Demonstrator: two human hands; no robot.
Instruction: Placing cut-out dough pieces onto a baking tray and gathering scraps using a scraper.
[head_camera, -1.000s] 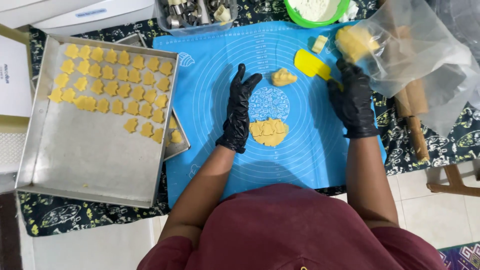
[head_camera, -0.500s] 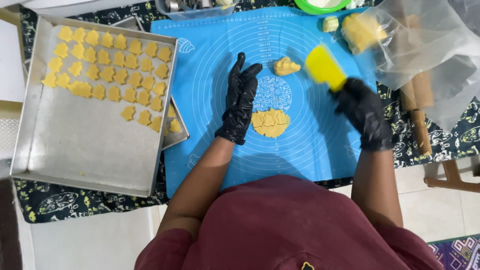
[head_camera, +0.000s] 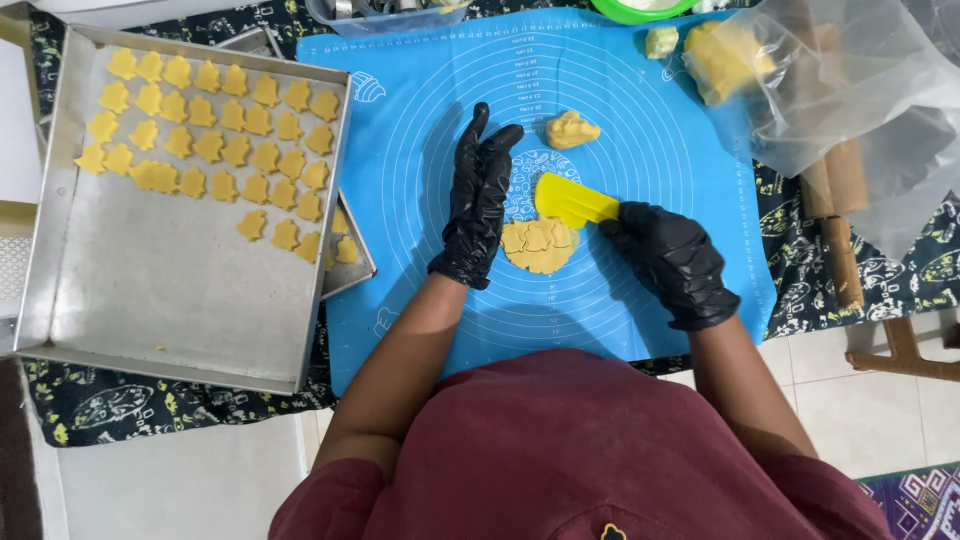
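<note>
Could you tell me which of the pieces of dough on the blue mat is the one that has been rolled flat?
The flat dough sheet between the left hand and the right hand, beneath the yellow scraper. The small dough lump further up the blue mat is unrolled.

Bright, even light from overhead, soft shadows beside the gloved arms on the blue mat (head_camera: 640, 300), mild glare on the metal tray (head_camera: 170, 300), focus was sharp throughout.

Table under a dark patterned cloth (head_camera: 150, 410), blue silicone baking mat (head_camera: 640, 300) spread across its middle, metal baking tray (head_camera: 170, 300) at the mat's left edge, wooden rolling pin (head_camera: 840, 240) and clear plastic bag (head_camera: 860, 110) at the right
</note>
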